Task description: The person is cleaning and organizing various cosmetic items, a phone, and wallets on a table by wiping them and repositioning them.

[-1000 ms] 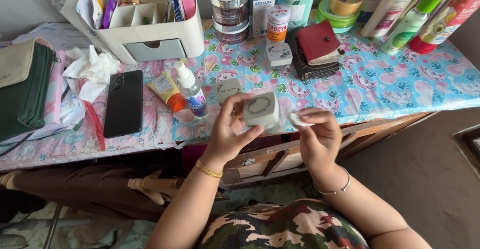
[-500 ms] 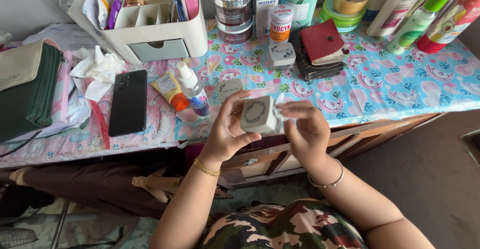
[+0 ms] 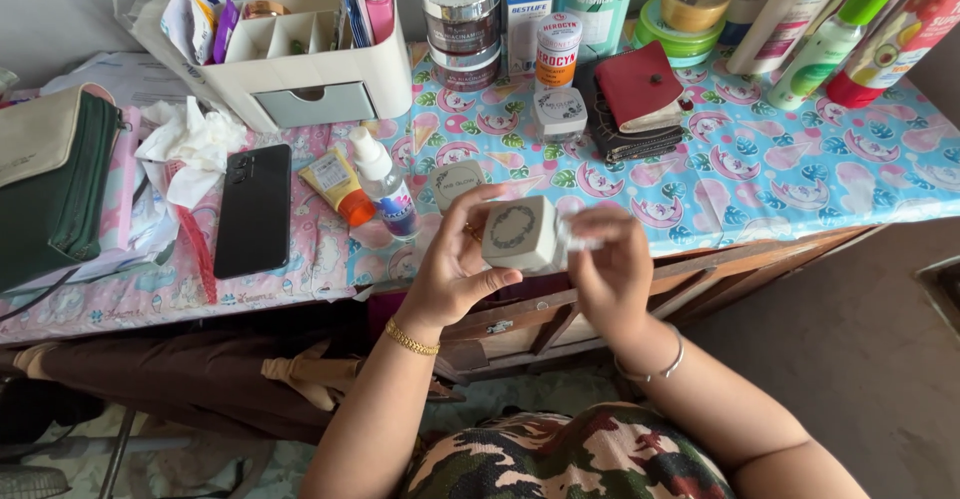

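My left hand (image 3: 455, 269) grips a small beige square jar (image 3: 520, 234) with a round wreath pattern on its face, held above the table's front edge. My right hand (image 3: 610, 269) is right beside it, fingers pinched on a small white wad (image 3: 578, 242) that is pressed against the jar's right side. A matching beige lid (image 3: 455, 184) lies on the patterned tablecloth (image 3: 760, 174) just behind my left fingers.
Left of the jar lie a small spray bottle (image 3: 385, 187), an orange-capped tube (image 3: 338, 184), a black phone (image 3: 253, 209) and crumpled tissue (image 3: 190, 144). A white organiser (image 3: 300, 69), stacked jars (image 3: 460, 19), a red wallet (image 3: 640, 89) and lotion bottles (image 3: 830, 44) line the back. A green bag (image 3: 50, 189) sits far left.
My right hand has moved left from a small gap to the jar, bringing the white wad against its side. My left hand has kept hold of the jar.
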